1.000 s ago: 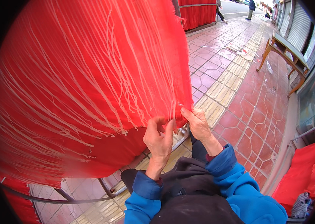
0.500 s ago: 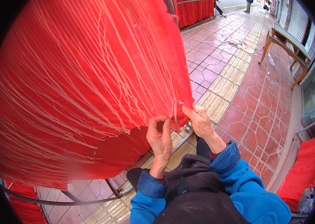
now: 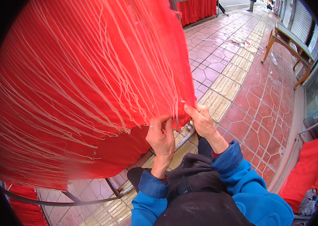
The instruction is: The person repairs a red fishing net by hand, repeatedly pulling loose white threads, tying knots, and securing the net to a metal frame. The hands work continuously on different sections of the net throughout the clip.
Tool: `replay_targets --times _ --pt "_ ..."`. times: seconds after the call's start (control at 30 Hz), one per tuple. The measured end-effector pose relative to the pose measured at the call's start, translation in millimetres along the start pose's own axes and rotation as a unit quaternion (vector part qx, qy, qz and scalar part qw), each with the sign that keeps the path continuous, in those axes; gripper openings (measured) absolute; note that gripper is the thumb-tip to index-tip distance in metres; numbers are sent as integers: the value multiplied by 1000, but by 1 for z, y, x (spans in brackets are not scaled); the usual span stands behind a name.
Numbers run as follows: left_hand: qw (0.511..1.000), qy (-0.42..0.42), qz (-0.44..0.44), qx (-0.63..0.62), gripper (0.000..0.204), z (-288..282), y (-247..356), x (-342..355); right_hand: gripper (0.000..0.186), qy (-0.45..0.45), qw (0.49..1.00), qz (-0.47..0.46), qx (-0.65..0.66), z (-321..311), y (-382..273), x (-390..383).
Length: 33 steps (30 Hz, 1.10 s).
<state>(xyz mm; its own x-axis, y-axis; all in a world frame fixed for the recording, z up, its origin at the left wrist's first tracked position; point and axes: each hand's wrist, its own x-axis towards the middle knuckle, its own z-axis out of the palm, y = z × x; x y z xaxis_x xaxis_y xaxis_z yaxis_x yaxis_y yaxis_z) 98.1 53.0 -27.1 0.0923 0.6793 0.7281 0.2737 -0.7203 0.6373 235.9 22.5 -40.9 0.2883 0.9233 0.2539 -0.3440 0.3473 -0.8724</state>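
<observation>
Far left, low: red fringe (image 3: 25,207) hanging behind a curved metal bar (image 3: 63,204). Above it, filling most of the left half, a broad red cloth (image 3: 72,109), its surface strung with long pale threads (image 3: 108,56); loose ends curl and knot near the lower edge. The cloth hangs in front of the wearer, its near corner reaching the two hands.

Left hand (image 3: 161,141): at that corner, palm side partly turned up, thumb and forefinger bent into a loop with tips close together against the threads. Cannot tell whether a strand is caught between them.

Right hand (image 3: 203,122): just beside it, gripping the cloth's right edge, thumb lying on the front, other fingers partly hidden. Blue sleeves (image 3: 149,205) with turned-back cuffs; dark apron (image 3: 200,209) between the forearms.

Top centre, more red fabric (image 3: 196,11) hangs. Pavement to the right: a ridged yellow strip (image 3: 226,84), red tiles (image 3: 255,113), scattered litter (image 3: 243,43). Upper right, a wooden-legged table (image 3: 291,39) near a shutter (image 3: 301,20). Lower right, folded red textile (image 3: 306,165), a striped cloth (image 3: 308,201) against it.
</observation>
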Motion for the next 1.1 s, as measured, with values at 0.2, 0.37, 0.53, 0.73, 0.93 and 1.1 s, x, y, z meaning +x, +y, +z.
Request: replay_targets --times 0.2,0.37,0.53,0.73,0.93,1.1 --pt "999 -18 -21 31 16 -1 4 -2 26 -6 999 30 -20 -3 1 1" --pt "998 -37 -20 36 14 -2 5 -3 27 4 1000 16 -1 -2 1 0" --pt "999 -23 20 -24 14 0 -4 0 27 -10 1000 15 -7 -6 0 4" --pt "996 -13 -59 -62 12 1 -9 -6 27 16 1000 0 -3 -3 2 5" --pt "999 -27 -11 38 14 -1 -5 -7 27 -5 1000 21 20 -5 3 5" --pt "987 -15 70 141 15 0 -7 -3 25 6 1000 -8 4 -3 3 4"
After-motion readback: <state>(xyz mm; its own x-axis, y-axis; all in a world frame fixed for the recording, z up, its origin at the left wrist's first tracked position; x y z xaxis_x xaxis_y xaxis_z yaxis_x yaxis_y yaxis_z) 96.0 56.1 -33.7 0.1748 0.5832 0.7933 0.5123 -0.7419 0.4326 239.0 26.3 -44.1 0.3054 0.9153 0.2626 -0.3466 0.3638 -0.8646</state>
